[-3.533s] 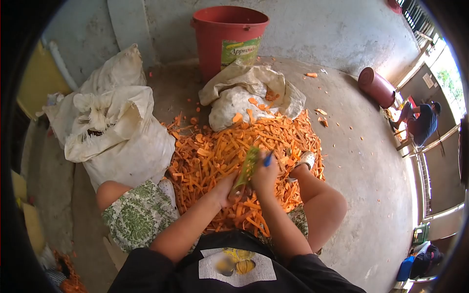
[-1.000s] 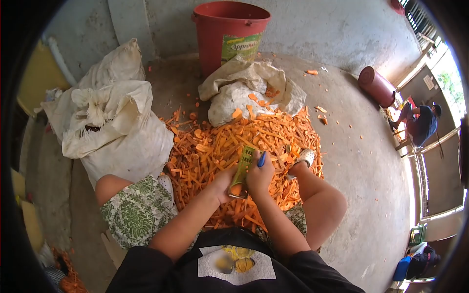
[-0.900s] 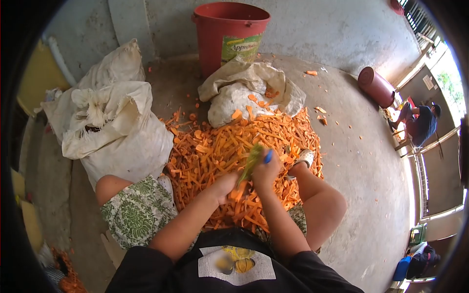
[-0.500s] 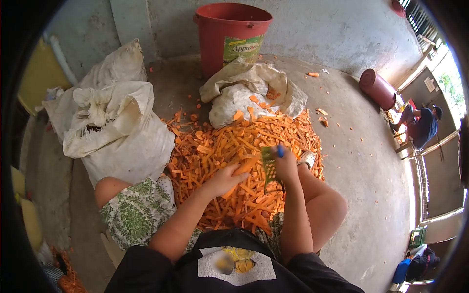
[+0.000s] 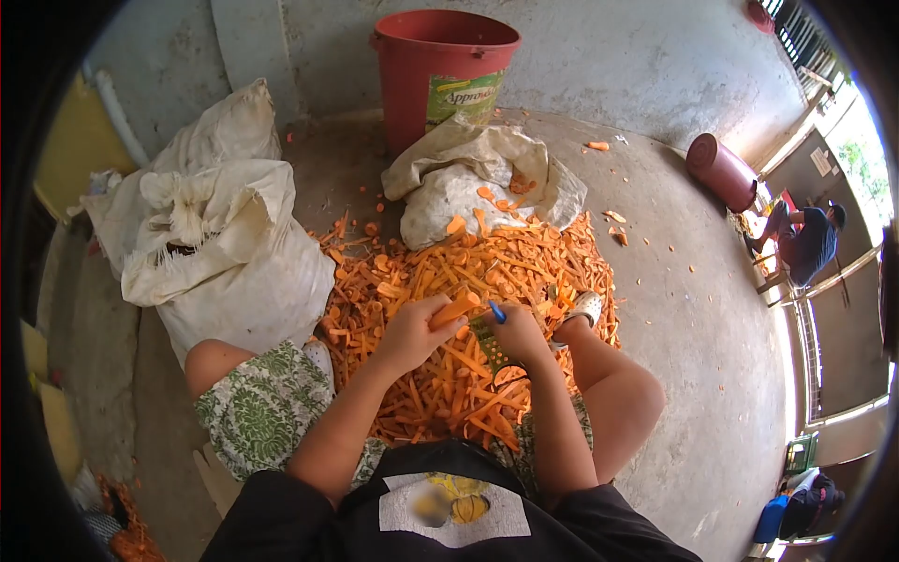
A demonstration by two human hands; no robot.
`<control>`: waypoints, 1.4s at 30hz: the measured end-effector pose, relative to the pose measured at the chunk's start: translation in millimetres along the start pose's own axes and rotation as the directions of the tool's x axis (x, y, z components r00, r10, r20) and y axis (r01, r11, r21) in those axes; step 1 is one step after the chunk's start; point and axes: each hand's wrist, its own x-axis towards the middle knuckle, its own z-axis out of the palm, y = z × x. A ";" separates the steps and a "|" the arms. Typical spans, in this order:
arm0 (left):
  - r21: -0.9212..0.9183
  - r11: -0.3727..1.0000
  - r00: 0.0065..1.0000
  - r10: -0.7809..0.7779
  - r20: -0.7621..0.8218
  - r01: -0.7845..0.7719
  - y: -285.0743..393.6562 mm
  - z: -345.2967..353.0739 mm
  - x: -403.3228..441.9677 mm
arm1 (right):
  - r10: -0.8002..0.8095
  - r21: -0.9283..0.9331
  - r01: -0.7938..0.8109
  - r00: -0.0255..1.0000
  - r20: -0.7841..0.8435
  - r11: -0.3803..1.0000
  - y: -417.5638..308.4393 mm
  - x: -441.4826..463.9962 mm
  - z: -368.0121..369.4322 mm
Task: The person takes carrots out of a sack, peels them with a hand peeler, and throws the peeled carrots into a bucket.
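Observation:
My left hand (image 5: 412, 334) is closed round a peeled orange carrot (image 5: 454, 310), whose cut end points up and to the right. In my right hand (image 5: 518, 335) is a green grater-like tool (image 5: 493, 348) with rows of holes, along with something blue (image 5: 496, 312) that sticks out by the thumb. The tool hangs down and to the left, close to the carrot but apart from it. Under both hands spreads a large heap of orange carrot strips and round slices (image 5: 403, 281), lying between my legs.
A crumpled pale sack (image 5: 459, 192) lies at the heap's far side, before a red bin (image 5: 403, 94). Full white sacks (image 5: 243, 290) stand on the left. On the right are a dark red barrel (image 5: 723, 172) lying on its side and a seated person (image 5: 813, 245).
The tool and carrot were together between my hands; now they are apart. My left hand has lifted the carrot up and turned it. My right hand swung right, then came back left and lower.

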 end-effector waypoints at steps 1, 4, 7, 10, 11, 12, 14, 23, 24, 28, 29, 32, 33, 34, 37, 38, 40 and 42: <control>-0.127 0.992 1.000 0.009 0.014 -0.007 5.8 -5.7 -1.3 | 0.094 -0.050 -0.093 0.995 0.021 0.994 7.2 6.2 4.9; -0.083 0.966 0.964 0.231 -0.132 -0.243 18.0 -11.5 4.8 | 0.103 0.059 -0.105 0.994 0.030 0.993 40.4 31.9 45.2; -0.007 0.948 0.928 0.311 -0.207 -0.319 23.2 -7.7 2.1 | -0.107 0.454 0.064 0.992 0.068 0.889 30.7 34.3 82.7; -0.149 0.967 0.972 0.182 -0.150 -0.204 16.7 -4.8 2.1 | -0.235 0.650 0.227 0.969 -0.076 0.725 21.9 40.3 99.1; -0.181 0.960 0.970 0.188 -0.155 -0.215 12.9 -5.7 3.0 | -0.270 0.702 0.280 0.954 -0.129 0.655 22.4 41.3 98.1; -0.180 0.960 0.970 0.190 -0.152 -0.216 10.5 -9.0 3.2 | -0.109 0.840 0.100 0.993 -0.049 0.533 15.4 35.6 78.7; -0.209 0.974 0.995 0.081 -0.059 -0.092 4.9 -17.6 3.7 | 0.035 0.948 0.029 0.998 -0.042 0.316 3.6 31.2 57.2; -0.574 0.628 0.812 -0.168 0.559 0.526 -13.5 -24.4 5.5 | 0.067 0.421 0.137 0.897 -0.436 0.897 -10.7 12.9 23.6; -0.574 0.628 0.812 -0.169 0.559 0.526 -13.7 -24.8 4.8 | 0.010 0.368 0.198 0.870 -0.494 0.908 -10.3 12.5 25.6; -0.653 0.550 0.790 -0.022 0.613 0.521 -19.6 -27.4 5.3 | -0.024 0.331 0.204 0.880 -0.475 0.921 -11.8 9.4 24.8; -0.651 0.563 0.790 -0.006 0.613 0.509 -21.1 -27.6 6.1 | -0.015 0.335 0.191 0.885 -0.465 0.922 -13.4 7.7 23.2; -0.676 0.508 0.772 0.034 0.635 0.533 -18.3 -30.3 6.9 | -0.015 0.370 0.195 0.899 -0.437 0.908 -10.5 10.0 26.1; -0.677 0.508 0.772 0.035 0.635 0.533 -19.3 -29.3 7.2 | -0.024 0.400 0.209 0.907 -0.420 0.892 -11.9 9.5 26.0; -0.650 0.525 0.753 0.025 0.657 0.549 -21.9 -27.0 7.7 | -0.024 0.400 0.208 0.907 -0.419 0.893 -13.0 8.0 25.1; -0.613 0.547 0.752 -0.048 0.657 0.570 -30.1 -17.3 7.7 | -0.122 0.293 0.251 0.910 -0.395 0.922 -22.0 -0.1 20.0; -0.602 0.552 0.766 -0.109 0.634 0.577 -31.5 -14.0 8.2 | -0.139 0.254 0.236 0.927 -0.348 0.938 -25.3 -2.2 18.9; -0.541 0.656 0.803 -0.177 0.569 0.527 -30.3 -6.9 11.4 | -0.153 0.212 0.222 0.942 -0.299 0.952 -26.1 -2.9 18.6; -0.463 0.746 0.839 -0.233 0.492 0.478 -30.5 -4.9 12.3 | -0.222 0.068 0.249 0.937 -0.271 0.966 -23.3 -2.2 17.9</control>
